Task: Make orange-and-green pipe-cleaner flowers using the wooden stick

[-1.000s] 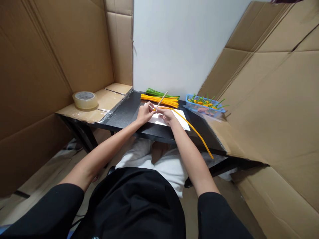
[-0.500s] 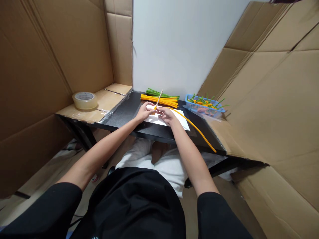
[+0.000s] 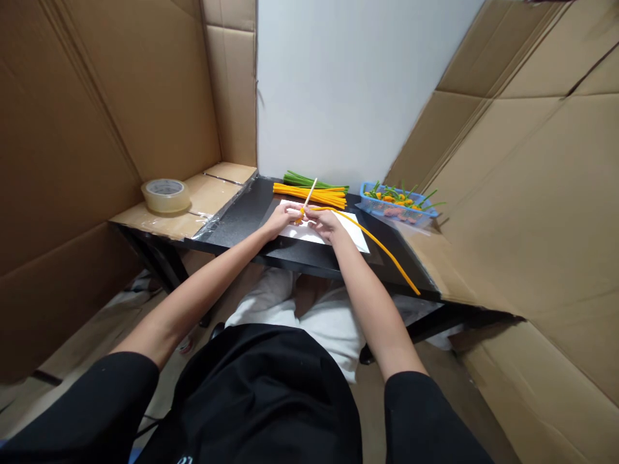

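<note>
My left hand (image 3: 281,220) pinches a thin pale stick (image 3: 311,191) near its lower end, where orange stem is wound round it. Close beside it, my right hand (image 3: 327,223) has its fingers closed on the orange pipe cleaner (image 3: 382,246), whose long free part curves over the right forearm's side to the table's front edge. Both hands are above a white sheet (image 3: 358,240). Behind them lie a bundle of orange pipe cleaners (image 3: 309,194) and a bundle of green ones (image 3: 296,178).
A blue basket (image 3: 366,203) with green and orange pieces stands at the back right of the black table (image 3: 227,222). A roll of clear tape (image 3: 167,196) sits on cardboard at the left. Cardboard walls rise on both sides.
My left fingers have drawn in slightly round the stick's lower end, and the stick's top has shifted a little. The right hand stays almost in place.
</note>
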